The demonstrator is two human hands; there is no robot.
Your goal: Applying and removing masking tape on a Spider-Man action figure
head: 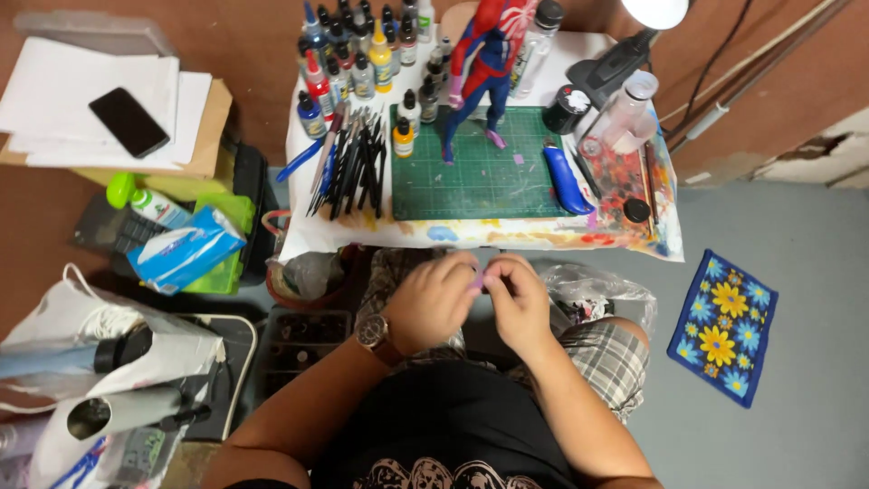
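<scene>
Tiny purple piece (477, 280) pinched between both your hands, over your lap, just below the tabletop (579, 237) edge.
L hand (433, 302) w/ wristwatch (372, 332) & R hand (520, 304): fingertips clamped together on it. Red-blue figure (484, 68) stands on green cutting mat (471, 177) beyond.

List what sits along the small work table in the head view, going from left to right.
Bundle of dark brushes → small yellow paint bottle → red and blue figure standing on the green cutting mat → blue knife → paint-smeared palette.
</scene>
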